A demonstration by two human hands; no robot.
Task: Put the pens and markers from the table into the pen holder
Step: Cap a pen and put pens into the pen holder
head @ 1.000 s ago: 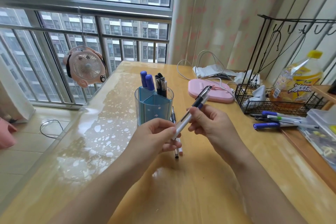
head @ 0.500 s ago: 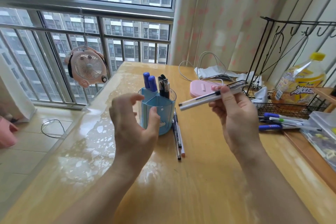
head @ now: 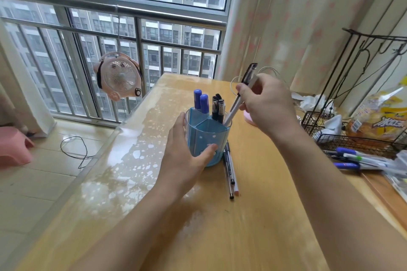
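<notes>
A blue translucent pen holder (head: 214, 136) stands mid-table, with two blue markers (head: 201, 101) and two black pens (head: 218, 106) upright in its rear compartments. My left hand (head: 185, 156) wraps its left and front side. My right hand (head: 267, 105) grips a white pen with a black cap (head: 236, 103), tilted, its lower end inside the holder's right rim. Two pens (head: 230, 171) lie on the table just right of the holder. Several more pens and markers (head: 361, 159) lie at the right edge.
A black wire basket (head: 352, 142) with a snack bag (head: 383, 116) and tissue stands at the right. A pink pad (head: 247, 116) and white cables lie behind my right hand. A pink fan (head: 119, 77) hangs on the window railing left of the wooden table (head: 220, 226).
My left hand let go of the pen and moved forward onto the holder. My right hand swung the pen from level to tip-down and lowered its end into the holder.
</notes>
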